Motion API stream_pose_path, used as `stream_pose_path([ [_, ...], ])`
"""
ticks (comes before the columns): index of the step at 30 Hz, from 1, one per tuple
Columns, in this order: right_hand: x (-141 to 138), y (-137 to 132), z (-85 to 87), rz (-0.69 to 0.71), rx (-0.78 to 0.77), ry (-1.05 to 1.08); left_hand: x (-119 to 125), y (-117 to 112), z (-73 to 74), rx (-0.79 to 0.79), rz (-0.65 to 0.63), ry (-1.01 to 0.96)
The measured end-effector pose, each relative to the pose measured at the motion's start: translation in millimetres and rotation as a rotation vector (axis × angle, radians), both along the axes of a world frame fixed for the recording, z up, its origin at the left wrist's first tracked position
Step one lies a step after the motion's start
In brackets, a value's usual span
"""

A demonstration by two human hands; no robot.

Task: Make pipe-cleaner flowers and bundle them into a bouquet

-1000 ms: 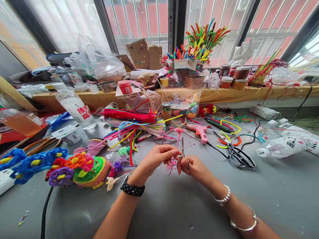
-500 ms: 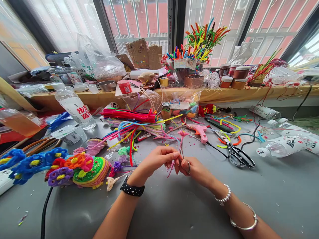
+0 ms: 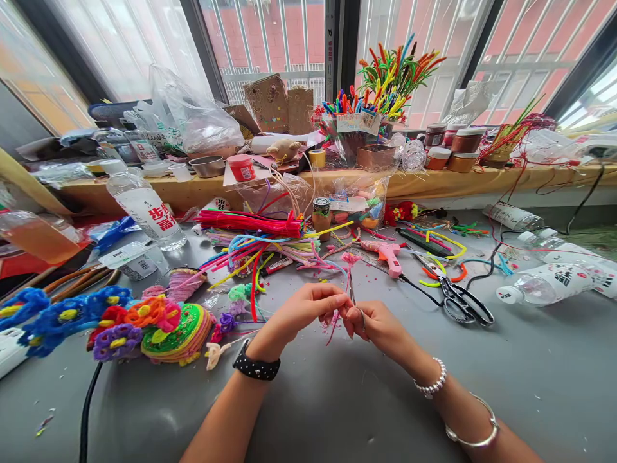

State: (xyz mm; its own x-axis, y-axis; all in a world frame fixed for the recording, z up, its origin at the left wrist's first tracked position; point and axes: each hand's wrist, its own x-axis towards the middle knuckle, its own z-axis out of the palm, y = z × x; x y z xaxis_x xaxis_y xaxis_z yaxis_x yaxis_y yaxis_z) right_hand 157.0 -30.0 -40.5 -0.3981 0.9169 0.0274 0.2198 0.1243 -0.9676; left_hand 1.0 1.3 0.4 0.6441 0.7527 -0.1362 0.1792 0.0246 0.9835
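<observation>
My left hand (image 3: 308,308) pinches a thin pink pipe-cleaner stem (image 3: 346,276) with a fuzzy pink tip, held over the grey table (image 3: 337,399). My right hand (image 3: 376,325) is closed on small metal scissors (image 3: 353,297), whose blades point up beside the stem. The two hands touch at the fingertips. Pink fluff lies on the table just beneath them. A black watch is on my left wrist; bead and metal bracelets are on my right.
Left of my hands lie finished pipe-cleaner flowers (image 3: 144,321). Beyond are a bundle of coloured pipe cleaners (image 3: 260,238), a pink glue gun (image 3: 385,254) and large black scissors (image 3: 457,302). Plastic bottles (image 3: 549,283) lie at the right. A cluttered wooden sill (image 3: 434,183) runs along the back.
The pink stem has tilted slightly and the small scissors have shifted a little against it. My hands stay in the same place.
</observation>
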Motion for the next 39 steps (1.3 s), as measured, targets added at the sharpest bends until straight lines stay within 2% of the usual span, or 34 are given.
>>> stream_pose_path([
  [10,-1,-1,-0.5,-0.003,-0.009,0.028,0,0,-0.3,0.009,-0.011,-0.007],
  [17,0,0,-3.8,-0.003,-0.010,-0.003,2,-1,-1.0,-0.033,0.079,-0.006],
  [28,-2,2,-10.4,0.127,-0.043,0.151,1,1,-5.7,-0.003,0.076,-0.037],
  [39,-2,-1,-1.9,0.038,-0.005,0.030,1,0,-0.3,-0.030,0.105,-0.018],
])
